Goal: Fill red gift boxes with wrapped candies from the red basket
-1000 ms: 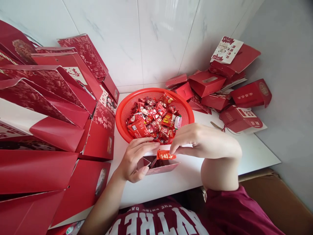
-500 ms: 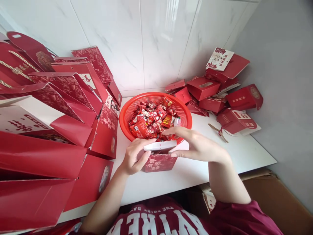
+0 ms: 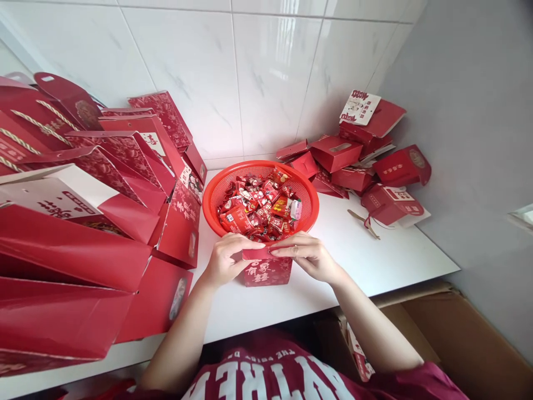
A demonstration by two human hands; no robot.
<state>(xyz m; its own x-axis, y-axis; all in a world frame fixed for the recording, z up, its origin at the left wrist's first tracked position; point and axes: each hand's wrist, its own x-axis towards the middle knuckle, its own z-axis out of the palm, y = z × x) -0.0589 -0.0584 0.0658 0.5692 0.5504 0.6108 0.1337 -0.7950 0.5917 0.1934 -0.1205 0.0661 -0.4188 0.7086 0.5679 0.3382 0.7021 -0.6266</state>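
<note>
White bench (image 3: 395, 258) is running along tiled far wall (image 3: 266, 100); grey wall (image 3: 470, 116) is rising right. Left hand (image 3: 225, 260) and right hand (image 3: 311, 256) are pinching red box (image 3: 268, 273) at its top; it is standing on bench, just near of basket (image 3: 308, 208).

We wear a maroon shirt (image 3: 266, 366); big white block letters (image 3: 258, 383) run across its chest, smaller lettering (image 3: 264, 353) sits on their far side, and a plain maroon sleeve (image 3: 425, 383) shows at right.
</note>
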